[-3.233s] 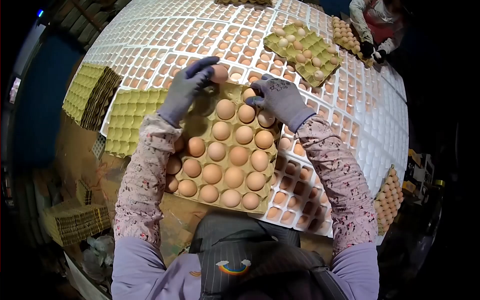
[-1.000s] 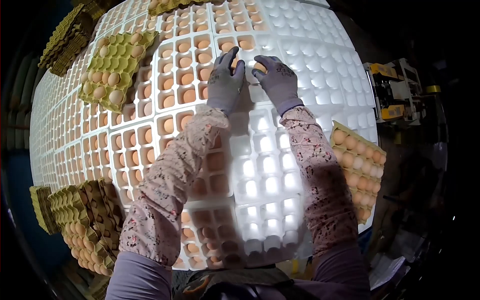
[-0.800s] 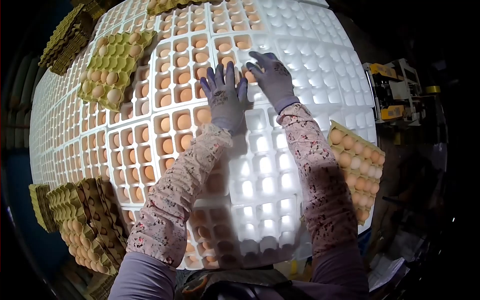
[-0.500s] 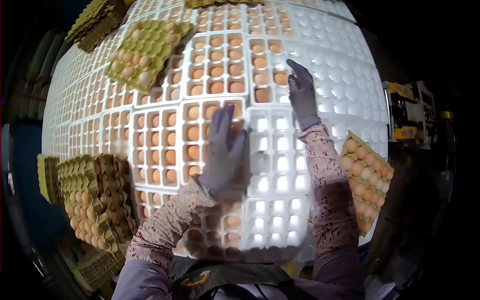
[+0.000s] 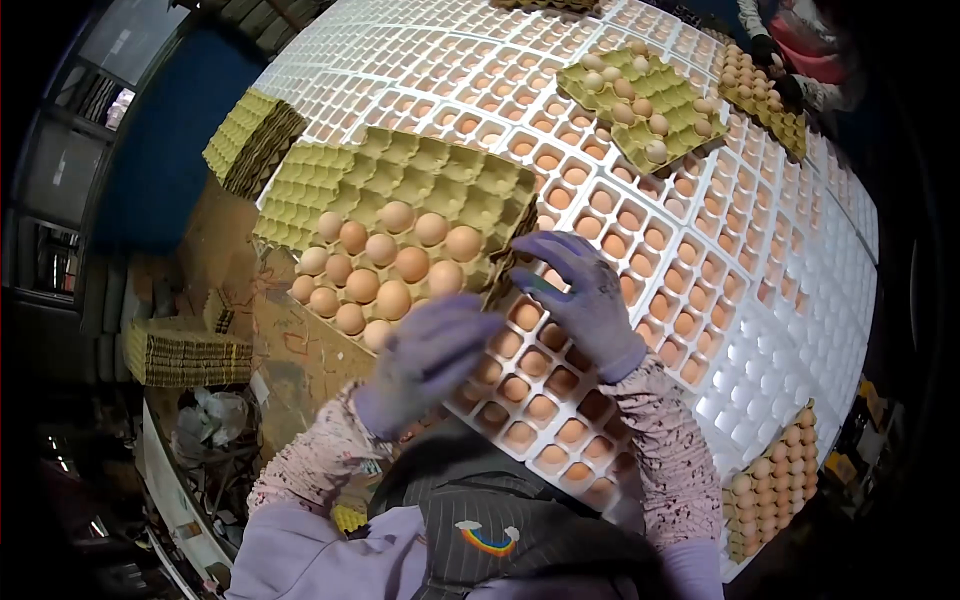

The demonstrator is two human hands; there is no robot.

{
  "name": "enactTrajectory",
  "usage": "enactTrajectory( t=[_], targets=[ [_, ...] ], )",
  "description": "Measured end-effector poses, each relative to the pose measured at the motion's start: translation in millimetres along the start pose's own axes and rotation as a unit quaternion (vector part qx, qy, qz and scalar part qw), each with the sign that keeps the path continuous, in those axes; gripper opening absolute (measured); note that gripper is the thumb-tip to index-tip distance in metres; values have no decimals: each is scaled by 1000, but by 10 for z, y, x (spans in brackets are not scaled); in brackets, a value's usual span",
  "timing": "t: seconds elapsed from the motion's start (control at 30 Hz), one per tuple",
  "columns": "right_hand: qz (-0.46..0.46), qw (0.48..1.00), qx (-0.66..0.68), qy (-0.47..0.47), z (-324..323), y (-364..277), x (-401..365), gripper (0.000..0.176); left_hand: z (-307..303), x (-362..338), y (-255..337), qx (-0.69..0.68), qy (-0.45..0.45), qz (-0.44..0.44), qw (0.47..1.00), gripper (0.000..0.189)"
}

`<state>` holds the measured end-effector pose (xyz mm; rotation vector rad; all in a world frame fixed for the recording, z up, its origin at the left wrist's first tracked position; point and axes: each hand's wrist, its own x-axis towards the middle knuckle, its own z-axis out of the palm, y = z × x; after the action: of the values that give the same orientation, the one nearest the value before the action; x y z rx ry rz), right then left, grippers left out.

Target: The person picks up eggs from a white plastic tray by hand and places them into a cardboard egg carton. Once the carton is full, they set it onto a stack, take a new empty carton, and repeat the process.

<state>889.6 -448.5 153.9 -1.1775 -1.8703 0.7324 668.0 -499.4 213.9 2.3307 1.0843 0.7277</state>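
Note:
A yellow-green pulp egg tray [image 5: 450,165], on top of a stack, carries brown eggs [image 5: 380,248] in its nearer half; its far cups are bare. My left hand [image 5: 425,365], gloved in pale purple and blurred, hovers at the near right corner of this tray, beside the closest eggs. Motion smears its fingers, so a grip cannot be made out. My right hand [image 5: 585,295], in a matching glove, is open at the tray's right edge, thumb and fingers apart and nothing visible between them. Beneath it lies a white foam tray [image 5: 545,450] with an egg in many pockets.
Another pulp tray [image 5: 640,105] with some eggs lies across the foam trays. A filled egg tray [image 5: 775,485] stands at the right edge. Stacked pulp trays [image 5: 250,140] sit at left, more [image 5: 190,352] lower down. At top right, a person's gloved hand [image 5: 790,92] touches another egg tray.
My view has swung left, toward the stacked pulp trays. Both hands have gone from over the foam trays to the egg-bearing pulp tray, the right one now at its edge.

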Motion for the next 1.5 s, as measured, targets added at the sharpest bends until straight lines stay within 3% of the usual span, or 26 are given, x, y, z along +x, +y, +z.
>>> enactTrajectory(
  t=[0.07,0.13,0.27,0.3,0.33,0.4,0.47,0.53,0.6,0.63,0.67,0.73,0.77,0.8,0.87,0.9,0.93,1.0,1.07,1.17,1.27,1.33,1.37,1.4,1.47,1.5],
  targets=[
    [-44,993,-104,21,354,-82,279,38,-382,-30,-463,-5,96,-90,991,39],
    [-82,978,-189,25,587,-44,413,40,-800,131,-735,-71,50,-211,974,41],
    [-34,972,-233,3,554,-311,508,32,-877,458,-1635,133,-57,16,989,40],
    [86,996,-11,35,490,-435,553,28,-851,508,-1776,160,-88,93,979,39],
    [200,954,213,69,452,-526,598,25,-873,560,-1856,152,-88,97,980,39],
    [187,904,368,109,421,-603,724,25,-906,588,-1927,71,-104,74,989,35],
    [230,959,163,-18,477,-581,933,36,-1058,581,-1868,3,-91,43,995,31],
    [168,954,-212,-126,665,-745,980,43,-1342,518,-1920,-416,32,-210,884,26],
    [143,928,-303,-164,818,-613,994,48,-1524,369,-2211,-477,27,-180,860,29],
    [154,926,-296,-174,764,-693,1033,43,-1684,360,-2283,-279,-57,-274,918,32],
    [164,925,-290,-183,683,-759,1064,39,-1699,307,-2237,-280,-58,-273,919,32],
    [282,955,27,-84,530,-636,992,34,-1632,136,-2112,106,-147,-91,979,38],
    [284,930,231,-23,447,-613,944,37,-1583,94,-2162,166,-171,-95,967,43],
    [299,872,386,-38,306,-662,842,35,-1580,78,-2188,159,-173,-90,968,43],
    [241,873,422,-27,272,-744,722,33,-1630,100,-2207,78,-170,-98,977,45],
    [201,942,262,-53,296,-735,677,31,-1597,65,-2331,89,-121,-45,988,44],
    [165,978,98,-78,382,-677,635,29,-1665,126,-2125,-48,-105,-130,985,41],
    [192,927,-288,-145,595,-982,596,37,-1738,175,-2048,-261,-65,-232,935,37],
    [181,855,-437,-214,809,-1084,594,45,-1706,229,-1965,-241,-82,-186,949,31],
    [189,861,-424,-210,818,-1083,565,41,-1533,307,-1909,200,-135,115,964,32],
    [143,934,-315,-84,746,-1000,366,36,-1410,339,-1725,330,-216,82,915,29],
    [190,976,-11,101,641,-962,202,37,-1409,383,-1857,309,-225,113,917,31],
    [254,940,180,140,562,-907,90,41,-1423,360,-1811,273,-192,92,938,27],
    [317,835,418,166,489,-898,-41,49,-1417,347,-1760,236,-158,72,956,27],
    [294,772,523,212,463,-764,-337,60,-1360,305,-1684,-10,-70,-47,996,25],
    [286,813,460,212,417,-863,-441,66,-1326,296,-1556,-205,-72,-181,959,36]
  ],
)
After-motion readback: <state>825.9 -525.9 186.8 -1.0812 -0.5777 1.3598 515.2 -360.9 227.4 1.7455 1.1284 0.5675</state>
